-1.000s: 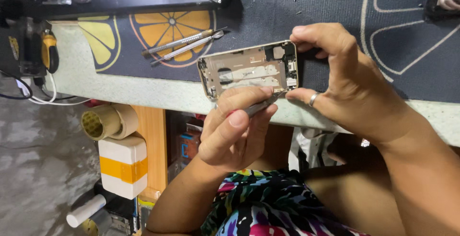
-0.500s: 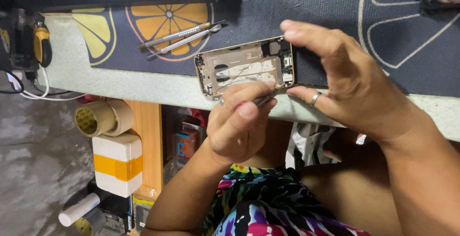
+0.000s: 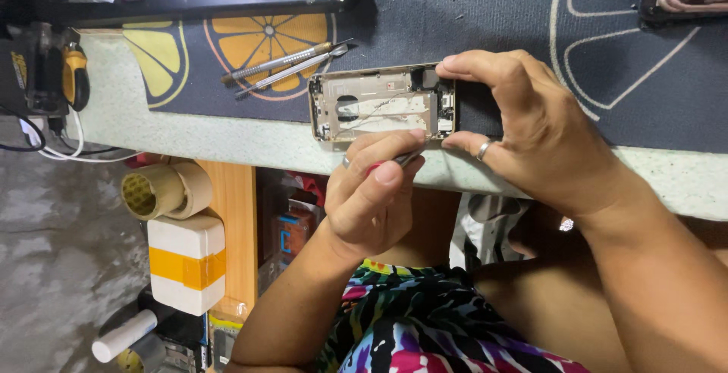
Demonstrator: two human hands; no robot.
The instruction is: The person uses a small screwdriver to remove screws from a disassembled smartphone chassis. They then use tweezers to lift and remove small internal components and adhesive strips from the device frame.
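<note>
Opened phone frame held at the surface edge, tool brought to its near side.

The phone housing (image 3: 383, 105), long axis left to right, is pinched at its right end by the right hand (image 3: 531, 134); a red-handled tool (image 3: 394, 162) is gripped closed in the left hand (image 3: 371, 199), just below it.

My pale speckled bench (image 3: 227, 142) carries a dark mat (image 3: 485, 32) with orange-slice prints; tweezers (image 3: 284, 66) lie on the mat, left of the opened phone frame (image 3: 379, 104).

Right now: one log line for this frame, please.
left hand: grips small tool at phone frame edge | right hand: holds phone frame | tweezers: idle on mat
</note>
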